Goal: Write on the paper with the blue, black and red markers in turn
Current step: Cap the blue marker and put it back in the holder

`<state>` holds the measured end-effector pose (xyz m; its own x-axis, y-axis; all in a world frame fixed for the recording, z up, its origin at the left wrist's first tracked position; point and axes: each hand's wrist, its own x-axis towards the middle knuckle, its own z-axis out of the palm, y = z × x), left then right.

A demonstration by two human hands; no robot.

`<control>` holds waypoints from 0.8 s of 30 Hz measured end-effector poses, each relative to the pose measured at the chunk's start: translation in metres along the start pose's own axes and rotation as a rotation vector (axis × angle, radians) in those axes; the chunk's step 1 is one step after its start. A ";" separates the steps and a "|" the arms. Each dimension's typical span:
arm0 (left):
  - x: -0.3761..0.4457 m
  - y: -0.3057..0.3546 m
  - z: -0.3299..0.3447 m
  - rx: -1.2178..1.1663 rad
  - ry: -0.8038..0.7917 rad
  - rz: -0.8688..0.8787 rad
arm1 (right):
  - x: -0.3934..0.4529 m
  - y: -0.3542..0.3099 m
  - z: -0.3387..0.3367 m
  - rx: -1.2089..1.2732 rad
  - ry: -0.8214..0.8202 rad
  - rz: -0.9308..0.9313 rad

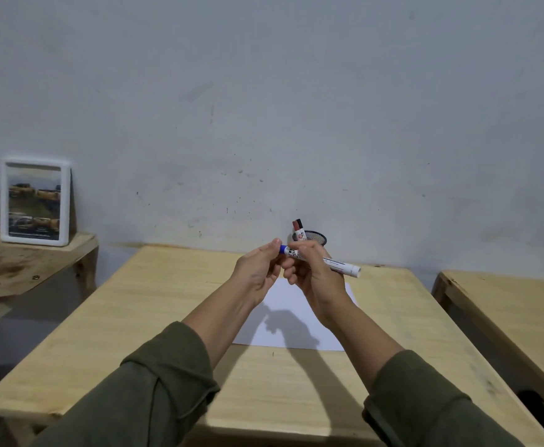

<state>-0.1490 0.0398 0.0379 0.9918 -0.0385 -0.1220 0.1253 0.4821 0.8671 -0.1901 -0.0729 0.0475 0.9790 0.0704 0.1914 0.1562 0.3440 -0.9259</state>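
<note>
Above the white paper (296, 321) on the wooden table (135, 317), both hands hold the blue marker (338, 264). My right hand (315, 275) grips its white barrel, which points right. My left hand (259, 271) pinches the blue cap (284, 249) at the marker's left end. Behind my hands a black mesh pen holder (315, 237) stands near the wall. A red marker (299, 230) sticks up from it, with a dark-capped one beside it. The paper shows no writing where it is visible.
A white-framed picture (35, 201) leans on the wall on a low wooden shelf (22, 266) at left. A second wooden table (516, 317) stands at right, with a gap between the tables. The grey wall runs close behind.
</note>
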 end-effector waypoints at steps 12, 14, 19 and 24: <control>0.014 0.036 0.005 0.089 -0.134 0.014 | 0.009 -0.023 -0.028 -0.171 -0.271 0.082; 0.022 0.038 0.014 0.166 -0.173 0.040 | 0.018 -0.021 -0.033 -0.175 -0.226 0.056; 0.055 0.038 0.031 0.319 -0.139 0.123 | 0.055 -0.017 -0.053 -0.316 -0.113 -0.009; 0.104 0.018 0.030 0.539 0.065 0.113 | 0.112 -0.027 -0.073 -0.525 0.045 -0.101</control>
<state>-0.0426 0.0182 0.0551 0.9983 0.0501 -0.0284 0.0302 -0.0369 0.9989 -0.0750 -0.1424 0.0708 0.9587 0.0167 0.2840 0.2827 -0.1683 -0.9443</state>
